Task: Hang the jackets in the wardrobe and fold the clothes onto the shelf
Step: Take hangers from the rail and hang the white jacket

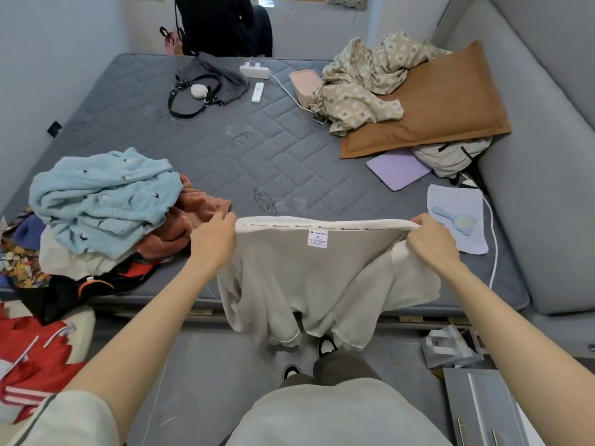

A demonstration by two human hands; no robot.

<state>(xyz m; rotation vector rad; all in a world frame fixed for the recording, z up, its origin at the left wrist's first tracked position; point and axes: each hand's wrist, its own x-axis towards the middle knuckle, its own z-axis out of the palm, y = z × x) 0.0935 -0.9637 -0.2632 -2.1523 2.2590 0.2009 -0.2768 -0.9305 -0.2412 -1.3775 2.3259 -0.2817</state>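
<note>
Pinching a soft beige garment (322, 278) by its ribbed white waistband, the left hand (213, 240) and right hand (433, 239) stretch it taut above the quilted grey mattress (257, 149)'s near edge. Left of it, fleecy blue and rust clothes (106, 201) lie heaped.

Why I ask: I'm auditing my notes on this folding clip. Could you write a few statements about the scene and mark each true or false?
1. The left hand and the right hand both grip the waistband of the beige shorts. True.
2. The size label reads M. False: it reads XL.
3. A light blue garment tops the clothes pile on the mattress. True.
4. The hairbrush lies on the brown pillow. False: the hairbrush lies on a sheet of paper near the mattress's right edge.
</note>
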